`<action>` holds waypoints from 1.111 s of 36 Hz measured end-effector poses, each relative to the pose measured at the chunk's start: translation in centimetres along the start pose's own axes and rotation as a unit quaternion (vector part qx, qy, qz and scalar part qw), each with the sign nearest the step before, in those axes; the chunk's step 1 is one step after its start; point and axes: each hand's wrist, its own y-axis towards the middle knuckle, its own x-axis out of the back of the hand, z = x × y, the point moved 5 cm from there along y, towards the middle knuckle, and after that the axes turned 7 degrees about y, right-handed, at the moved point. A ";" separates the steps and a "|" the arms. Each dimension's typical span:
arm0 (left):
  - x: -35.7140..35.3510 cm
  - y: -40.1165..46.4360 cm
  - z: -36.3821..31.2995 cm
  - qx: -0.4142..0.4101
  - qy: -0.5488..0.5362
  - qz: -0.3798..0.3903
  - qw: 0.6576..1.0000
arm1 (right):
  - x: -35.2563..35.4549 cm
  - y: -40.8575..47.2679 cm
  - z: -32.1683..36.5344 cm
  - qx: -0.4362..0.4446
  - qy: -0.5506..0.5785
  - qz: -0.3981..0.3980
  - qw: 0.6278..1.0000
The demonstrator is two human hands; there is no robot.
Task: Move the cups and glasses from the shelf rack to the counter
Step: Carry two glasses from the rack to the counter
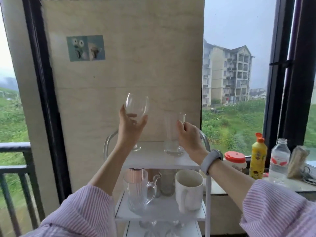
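Lower shelves: white mug [189, 190] and ribbed jug [138, 190] wait on rack [160, 162].
Left hand [130, 127]: cups wine glass [136, 106] bowl, stem hanging, lifted clear.
Right hand [188, 137]: closed round tall glass [172, 134], base seemingly on top shelf.
Counter [290, 183]: rightward, destination.

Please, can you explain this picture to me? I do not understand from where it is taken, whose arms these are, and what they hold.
One camera on a person's head looks forward and down, so the arms are that person's own. The left hand grips a wine glass by its bowl; its foot appears just above the top shelf of the white rack. The right hand holds a tall clear glass jug at its handle; the jug stands on that shelf. Below stand a ribbed glass pitcher and a white mug. The counter lies to the right.
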 end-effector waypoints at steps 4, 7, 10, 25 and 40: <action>2.3 -1.9 -1.8 -0.009 0.002 -0.025 1.000 | 1.3 -1.8 0.9 0.036 0.029 -0.036 0.998; 3.4 -4.5 -3.0 -0.009 -0.021 -0.006 1.000 | 2.7 -3.4 1.8 0.058 0.071 -0.068 0.993; 3.9 -7.9 -3.7 -0.009 -0.032 0.014 0.999 | 4.7 -5.9 2.9 0.073 0.107 -0.066 0.989; -7.1 -31.8 -9.9 0.071 -0.112 0.198 0.971 | 27.2 -25.0 -1.3 -0.058 0.037 -0.079 0.995; -31.1 -60.5 -27.6 0.083 -0.227 0.462 0.853 | 61.9 -47.7 -1.7 -0.210 -0.161 -0.237 0.935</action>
